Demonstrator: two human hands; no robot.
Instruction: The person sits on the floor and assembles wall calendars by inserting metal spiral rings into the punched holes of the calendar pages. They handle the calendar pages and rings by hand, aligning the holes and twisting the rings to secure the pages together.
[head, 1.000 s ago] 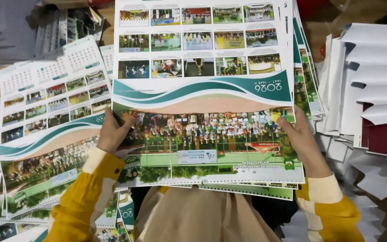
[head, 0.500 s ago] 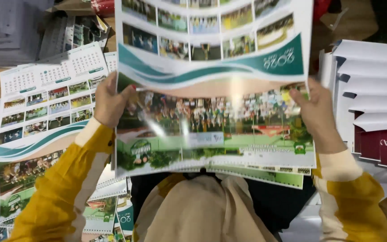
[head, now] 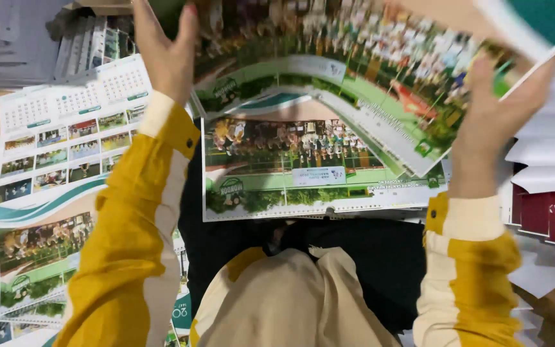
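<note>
Lifted calendar sheet (head: 361,83): large glossy printed paper, bowed into an arch and tilted up toward the camera, showing a group photograph over green ground with a white and teal curved band; motion-blurred, its top edge cut off by the frame

Left hand (head: 165,54): raised at the sheet's left edge, fingers curled loosely around the margin and holding it; fingertips run out of the frame at the top, so how tightly they close cannot be told. Sleeve below it is soft mustard-yellow knit with a cream cuff

Right hand (head: 496,122): raised at the sheet's right edge, fingers (head: 483,77) pressed against the paper and thumb side behind it, pinching the sheet; blurred, and the tips merge with the print. Matching yellow and cream sleeve beneath

Second calendar sheet (head: 316,170): lies flat directly below the fingers of both hands, between the two wrists, same group photograph and green logo; its upper part is hidden under the lifted sheet, its lower edge shows a small punched notch

Stack of calendar sheets (head: 52,193): left of the left-hand fingers, fanned flat, date grids and rows of small photographs with a teal wave; lower sheets cut off at the frame edge

White folded cardboard (head: 547,154): just right of the right-hand fingers, matte, overlapping in layers, with dark red printed pieces (head: 547,215) under it, partly covered

Lap (head: 303,295): black fabric and tan cloth below the hands
</note>
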